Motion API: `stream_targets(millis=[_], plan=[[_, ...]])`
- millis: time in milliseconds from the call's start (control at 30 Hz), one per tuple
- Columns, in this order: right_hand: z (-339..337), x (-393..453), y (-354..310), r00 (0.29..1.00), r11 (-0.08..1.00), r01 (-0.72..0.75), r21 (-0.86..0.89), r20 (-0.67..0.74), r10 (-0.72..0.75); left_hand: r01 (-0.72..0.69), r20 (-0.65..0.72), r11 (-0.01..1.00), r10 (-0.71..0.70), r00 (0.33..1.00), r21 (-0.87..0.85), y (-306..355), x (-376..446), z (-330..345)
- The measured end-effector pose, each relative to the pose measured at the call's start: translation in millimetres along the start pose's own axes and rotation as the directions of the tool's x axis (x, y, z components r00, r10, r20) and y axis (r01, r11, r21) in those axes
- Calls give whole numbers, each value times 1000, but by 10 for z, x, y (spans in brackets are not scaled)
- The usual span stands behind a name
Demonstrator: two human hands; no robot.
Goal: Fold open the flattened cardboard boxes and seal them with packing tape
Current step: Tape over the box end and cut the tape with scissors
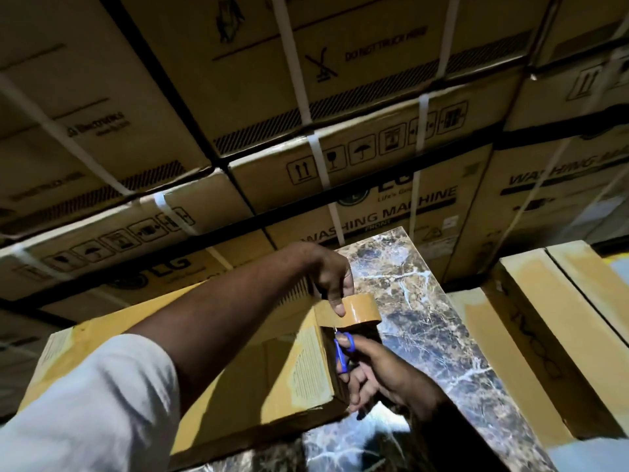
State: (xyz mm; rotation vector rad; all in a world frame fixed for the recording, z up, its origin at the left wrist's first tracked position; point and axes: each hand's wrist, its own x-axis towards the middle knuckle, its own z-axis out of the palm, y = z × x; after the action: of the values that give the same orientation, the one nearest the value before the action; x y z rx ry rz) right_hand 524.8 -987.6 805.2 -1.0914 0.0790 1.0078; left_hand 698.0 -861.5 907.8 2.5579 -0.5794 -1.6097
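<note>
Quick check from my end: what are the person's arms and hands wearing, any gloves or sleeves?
No gloves: both the left hand and the right hand are bare. The left arm has a short, loose white sleeve ending above the elbow. The right forearm is bare; its upper arm is out of view.

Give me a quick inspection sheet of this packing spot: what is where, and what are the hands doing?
Surface: dark marbled top, partly covered by the box.
Job's things: cardboard box on the top; brown tape roll at its far edge; blue-handled scissors just below the roll.
Clutter: two long cartons lying to the right.
Hands: left hand pinches the tape roll; right hand grips the scissors.
Cables: nothing seen.
Surroundings: strapped washing machine cartons stacked behind; dim light.
</note>
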Motion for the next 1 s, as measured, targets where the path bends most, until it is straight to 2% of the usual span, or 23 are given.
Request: stream_targets(millis=[233, 367, 467, 533, 600, 700, 767, 833, 900, 933, 1000], plan=[[-17, 133, -178, 998, 998, -57, 21, -3, 57, -120, -136, 992, 115, 984, -34, -139, 34, 73], [-23, 61, -280, 999, 1000, -4, 16, -50, 4, -193, -202, 976, 170, 965, -103, -170, 42, 120], [-9, -22, -266, 999, 984, -30, -173, -24, 26, -302, -348, 928, 215, 912, -218, -205, 21, 130], [-12, -96, -146, 995, 966, -74, -248, -82, 55, -385, -503, 887, 218, 836, -255, -245, 9, 140], [-92, -172, 96, 951, 960, -83, -266, -310, -4, -479, -651, 817, 178, 738, -321, -276, -51, 180], [-405, -171, 628, 741, 915, -137, -380, -652, -160, -605, -803, 694, 66, 593, -390, -273, -196, 287], [-579, -92, 942, 636, 870, -207, -449, -737, -229, -651, -850, 641, -4, 527, -407, -228, -339, 376], [-605, -44, 1075, 615, 820, -235, -521, -734, -290, -674, -870, 603, -71, 488, -427, -186, -526, 506], [-601, 1, 1112, 628, 825, -233, -514, -728, -276, -707, -874, 530, -160, 460, -469, -140, -738, 713], [-604, 25, 1106, 641, 829, -246, -502, -726, -249, -736, -866, 458, -235, 441, -499, -110, -848, 848], [-635, 89, 1107, 675, 801, -308, -513, -711, -196, -814, -817, 242, -407, 408, -527, -34, -1064, 1148]])
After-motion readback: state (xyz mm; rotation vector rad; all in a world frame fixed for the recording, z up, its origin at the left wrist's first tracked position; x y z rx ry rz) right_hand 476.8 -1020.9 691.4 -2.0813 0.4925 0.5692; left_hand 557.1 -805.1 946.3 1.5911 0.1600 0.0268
